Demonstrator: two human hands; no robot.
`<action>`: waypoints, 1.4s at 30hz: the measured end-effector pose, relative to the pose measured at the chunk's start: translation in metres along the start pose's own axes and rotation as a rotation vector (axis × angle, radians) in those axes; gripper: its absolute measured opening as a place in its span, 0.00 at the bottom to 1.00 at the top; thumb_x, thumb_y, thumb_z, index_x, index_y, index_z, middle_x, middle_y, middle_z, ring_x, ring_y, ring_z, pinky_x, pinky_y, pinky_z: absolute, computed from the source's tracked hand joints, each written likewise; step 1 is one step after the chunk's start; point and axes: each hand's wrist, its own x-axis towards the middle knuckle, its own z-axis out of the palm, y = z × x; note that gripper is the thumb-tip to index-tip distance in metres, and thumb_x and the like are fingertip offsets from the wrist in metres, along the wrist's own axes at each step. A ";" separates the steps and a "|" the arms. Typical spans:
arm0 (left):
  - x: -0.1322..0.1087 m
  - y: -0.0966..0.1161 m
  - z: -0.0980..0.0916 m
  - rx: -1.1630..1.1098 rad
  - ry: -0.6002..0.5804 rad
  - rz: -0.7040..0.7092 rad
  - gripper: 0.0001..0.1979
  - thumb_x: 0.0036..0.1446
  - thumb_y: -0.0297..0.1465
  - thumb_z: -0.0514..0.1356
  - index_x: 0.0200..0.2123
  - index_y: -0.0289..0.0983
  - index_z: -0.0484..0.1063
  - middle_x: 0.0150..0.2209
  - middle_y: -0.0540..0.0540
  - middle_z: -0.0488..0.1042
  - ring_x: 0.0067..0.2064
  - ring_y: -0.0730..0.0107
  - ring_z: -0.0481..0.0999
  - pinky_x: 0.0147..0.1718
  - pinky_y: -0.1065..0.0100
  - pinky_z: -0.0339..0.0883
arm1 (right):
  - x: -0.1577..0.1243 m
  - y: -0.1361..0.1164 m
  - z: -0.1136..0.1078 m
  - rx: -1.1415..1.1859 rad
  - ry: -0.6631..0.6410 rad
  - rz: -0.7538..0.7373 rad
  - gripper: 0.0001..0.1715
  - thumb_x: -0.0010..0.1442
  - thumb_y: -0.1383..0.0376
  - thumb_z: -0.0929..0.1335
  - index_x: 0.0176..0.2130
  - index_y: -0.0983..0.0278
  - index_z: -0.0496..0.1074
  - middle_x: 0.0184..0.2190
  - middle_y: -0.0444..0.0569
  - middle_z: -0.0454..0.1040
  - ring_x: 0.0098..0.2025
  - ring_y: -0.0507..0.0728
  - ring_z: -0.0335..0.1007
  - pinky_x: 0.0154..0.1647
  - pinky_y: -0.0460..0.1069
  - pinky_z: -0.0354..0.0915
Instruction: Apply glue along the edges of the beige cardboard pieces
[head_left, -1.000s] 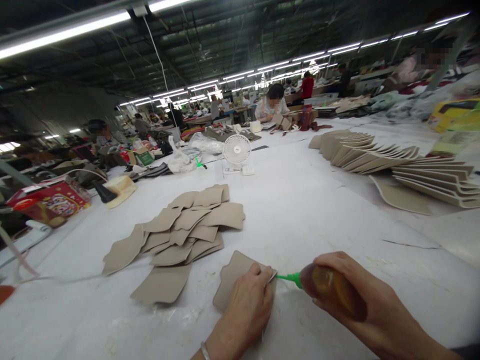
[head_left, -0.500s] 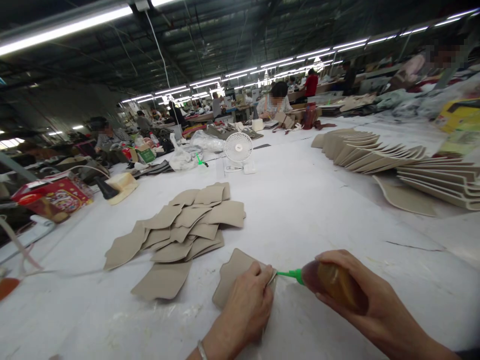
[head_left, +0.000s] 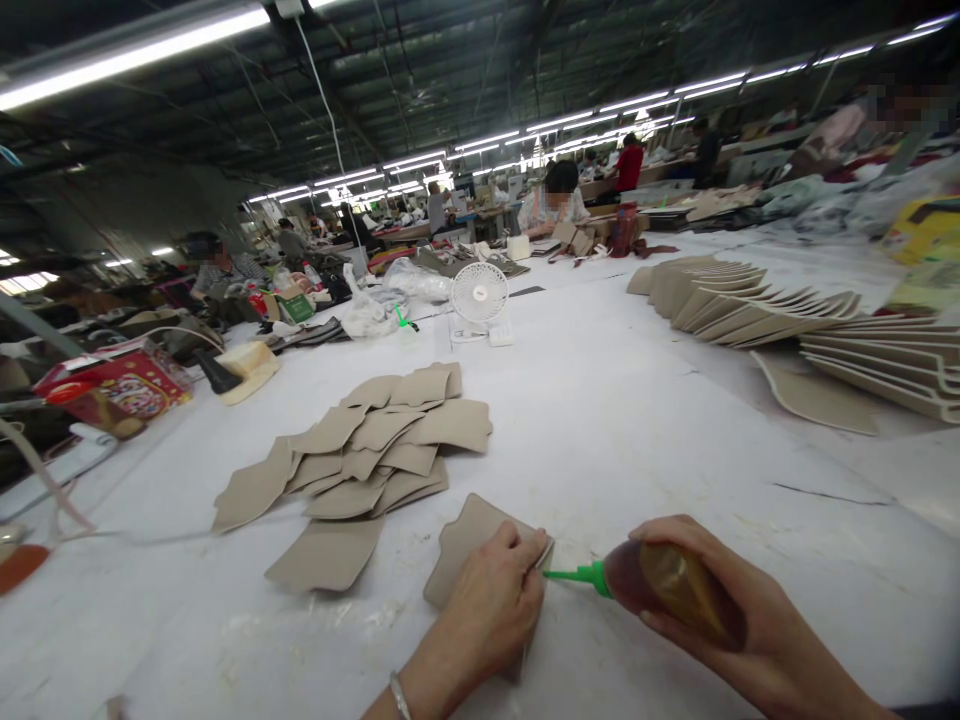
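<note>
A taupe, flat cut panel point(head_left: 466, 535), perhaps leather, lies on the white table under my left hand point(head_left: 496, 590). The fingers of that hand are closed on the panel's right edge. My right hand point(head_left: 739, 610) is wrapped round a glue bottle point(head_left: 660, 585) of amber-brown liquid, tilted on its side. Its thin green nozzle point(head_left: 574, 573) points left, with the tip at the panel's right edge by my left fingertips. Whether the tip touches cannot be made out. A heap of similar panels point(head_left: 382, 430) lies beyond, to the left.
Fanned rows of taupe panels point(head_left: 742, 295) lie at the right. A small white fan point(head_left: 480, 293) stands at the back centre. At the left are a red box point(head_left: 127, 385) and a brush-like tool on a cream block point(head_left: 247, 372). A co-worker point(head_left: 555, 200) sits across the table.
The nozzle tip has slid down along the panel's right edge, toward me. My right hand has shifted slightly lower with the bottle. My left hand stays on the panel.
</note>
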 end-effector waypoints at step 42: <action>-0.008 -0.004 -0.001 -0.033 -0.039 -0.040 0.24 0.64 0.31 0.45 0.62 0.44 0.61 0.44 0.45 0.68 0.45 0.64 0.71 0.48 0.67 0.63 | -0.040 0.003 0.026 0.106 0.163 0.252 0.24 0.53 0.54 0.73 0.48 0.56 0.68 0.46 0.46 0.74 0.47 0.60 0.73 0.47 0.48 0.70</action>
